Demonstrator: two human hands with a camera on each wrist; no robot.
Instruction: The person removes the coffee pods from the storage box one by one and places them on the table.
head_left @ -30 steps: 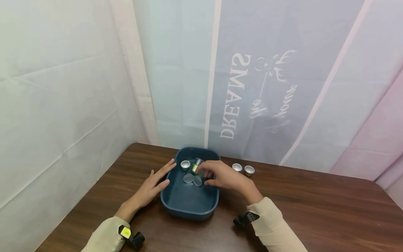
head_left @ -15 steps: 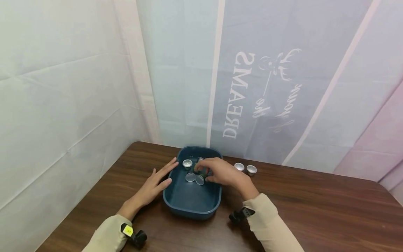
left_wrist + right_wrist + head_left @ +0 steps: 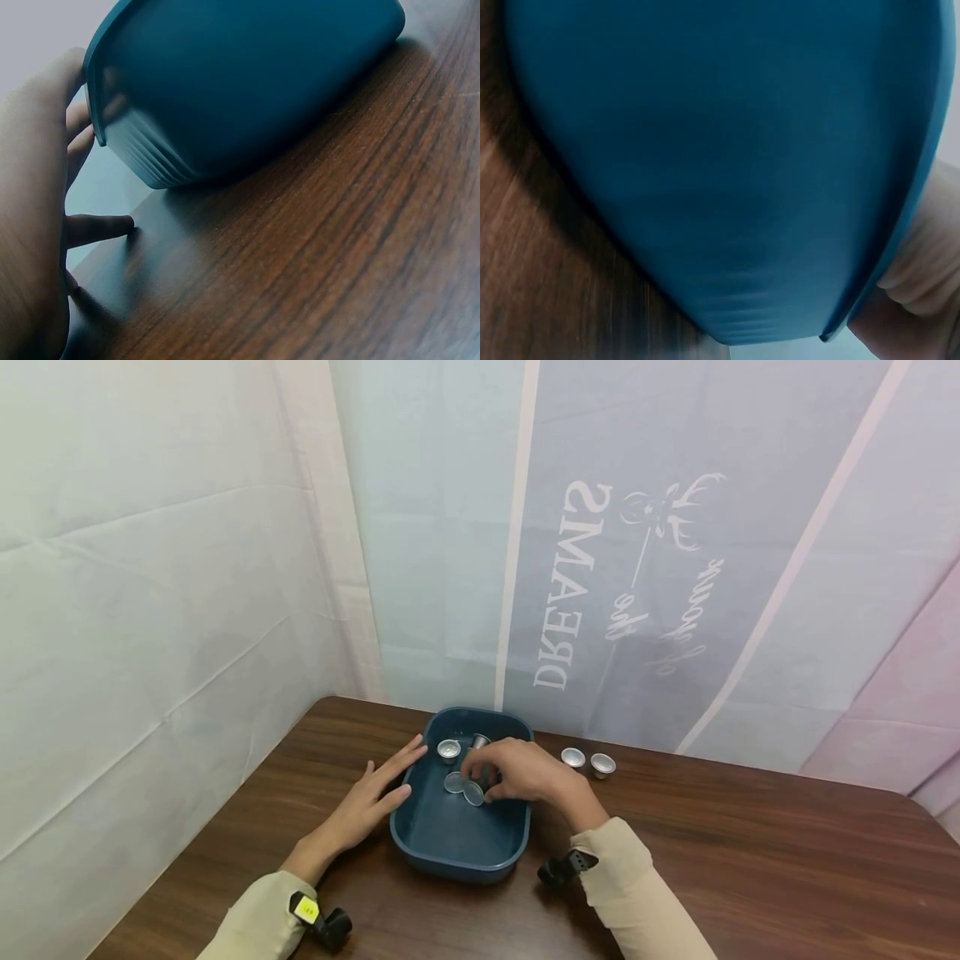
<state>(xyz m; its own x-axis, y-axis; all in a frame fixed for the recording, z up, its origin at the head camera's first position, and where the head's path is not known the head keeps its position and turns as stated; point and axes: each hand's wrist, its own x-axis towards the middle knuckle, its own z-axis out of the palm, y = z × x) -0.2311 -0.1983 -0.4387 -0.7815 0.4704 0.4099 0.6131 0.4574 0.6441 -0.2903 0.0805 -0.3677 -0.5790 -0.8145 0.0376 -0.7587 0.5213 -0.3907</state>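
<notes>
"How does the right hand (image 3: 525,770) stand?"

"Its fingers and thumb are bent down inside a dark-blue plastic tub (image 3: 457,839) with rounded corners. Whether they pinch anything, I can't tell."

"What lies beside them?"

"Two round grey discs, the left disc (image 3: 454,782) and the right disc (image 3: 473,793), near the tub's middle. Farther back is a shiny silver cup (image 3: 480,741), partly hidden; to its left, a small foil-topped silver cup (image 3: 448,750)."

"And the left hand (image 3: 367,802)?"

"Fingers straight and apart, at the tub's left rim."

"Outside the tub?"

"Right of its far end, two small silver cups with pale round tops (image 3: 573,757) sit side by side on the brown wood-grain table (image 3: 750,852). A grey-blue curtain (image 3: 442,527) hangs behind."
</notes>
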